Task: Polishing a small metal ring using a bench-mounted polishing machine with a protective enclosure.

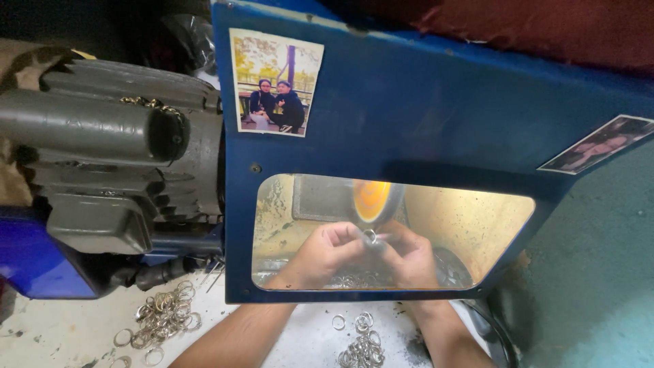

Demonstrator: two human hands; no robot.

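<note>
Both hands, left hand (325, 251) and right hand (407, 255), grip one ring (370, 236); press it lightly, squarely against the polishing wheel (373, 199).

No packages, signs or screens in view. Stuck flat on the blue guard panel (422, 116) at upper left of the frame, a rectangular photo print (274, 82), yellow-green with two dark seated figures. At the right edge, a second print (599, 144), slanted, dark with reddish tones and white border.
</note>
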